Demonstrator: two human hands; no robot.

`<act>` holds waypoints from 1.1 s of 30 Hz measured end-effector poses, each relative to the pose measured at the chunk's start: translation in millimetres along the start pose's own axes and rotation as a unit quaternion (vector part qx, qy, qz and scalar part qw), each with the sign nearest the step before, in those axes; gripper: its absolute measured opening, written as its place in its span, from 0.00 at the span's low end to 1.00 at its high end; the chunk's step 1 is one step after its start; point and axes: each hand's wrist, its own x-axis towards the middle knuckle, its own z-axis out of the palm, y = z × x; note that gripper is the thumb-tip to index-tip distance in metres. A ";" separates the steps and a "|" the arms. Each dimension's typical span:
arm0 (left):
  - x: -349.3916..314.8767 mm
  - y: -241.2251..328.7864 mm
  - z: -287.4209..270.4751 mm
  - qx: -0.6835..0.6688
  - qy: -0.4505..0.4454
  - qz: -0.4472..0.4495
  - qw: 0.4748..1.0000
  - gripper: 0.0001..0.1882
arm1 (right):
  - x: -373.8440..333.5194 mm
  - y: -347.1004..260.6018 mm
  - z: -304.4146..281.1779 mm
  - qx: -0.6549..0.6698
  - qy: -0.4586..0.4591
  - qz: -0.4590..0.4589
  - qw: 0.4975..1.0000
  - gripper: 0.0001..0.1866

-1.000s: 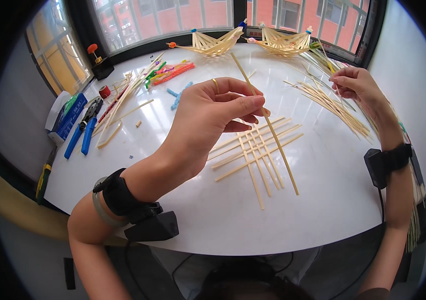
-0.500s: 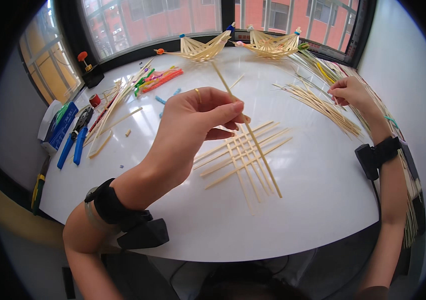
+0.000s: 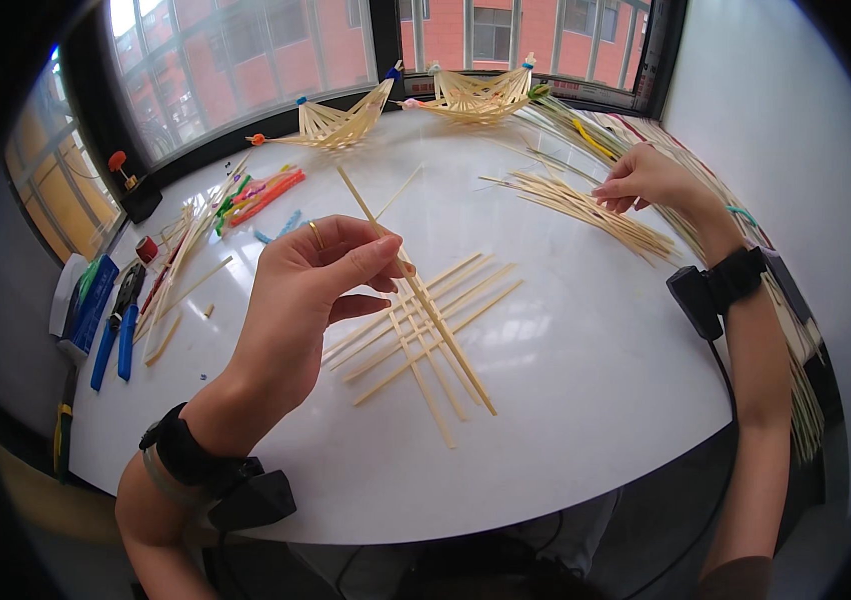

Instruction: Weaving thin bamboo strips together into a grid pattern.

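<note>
Strip (image 3: 436, 321) slants over the lattice (image 3: 413, 358), pinched between thumb and fingers of the left hand (image 3: 316, 270); that grip is closed on it above its middle, so a long lower end runs free towards the lattice's near right side. Whether it touches the lattice below, I cannot tell. The right hand (image 3: 651, 180) is beyond the lattice and to its right, its fingers drawn together at the pile (image 3: 591, 212); whether its grip has hold of a piece there, I cannot tell.

The lattice lies flat on the worktop (image 3: 586, 400), with no ties to be seen at its ends, so a knock from the free end could push its pieces askew; the smooth, shiny worktop would likely do little to stop them sliding. A pinch this narrow may also let the strip swivel, sending its tip off line. Bent too sharply, something so thin could split. Beyond the lattice, drawing one piece from the pile could drag its neighbours out or scatter them, since they lie loosely crossed.
</note>
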 end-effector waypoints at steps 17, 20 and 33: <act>-0.7 -0.4 4.0 0.010 -0.093 -0.013 0.996 0.06 | -77.3 -115.6 74.3 0.278 -0.282 -0.187 0.899 0.26; -0.2 -2.3 2.6 0.005 -0.099 -0.013 0.995 0.06 | -79.5 -118.1 78.8 0.283 -0.273 -0.173 0.903 0.20; 4.0 -5.5 0.5 0.031 -0.106 0.009 0.994 0.11 | -60.6 -107.2 81.8 0.315 -0.204 -0.146 0.915 0.11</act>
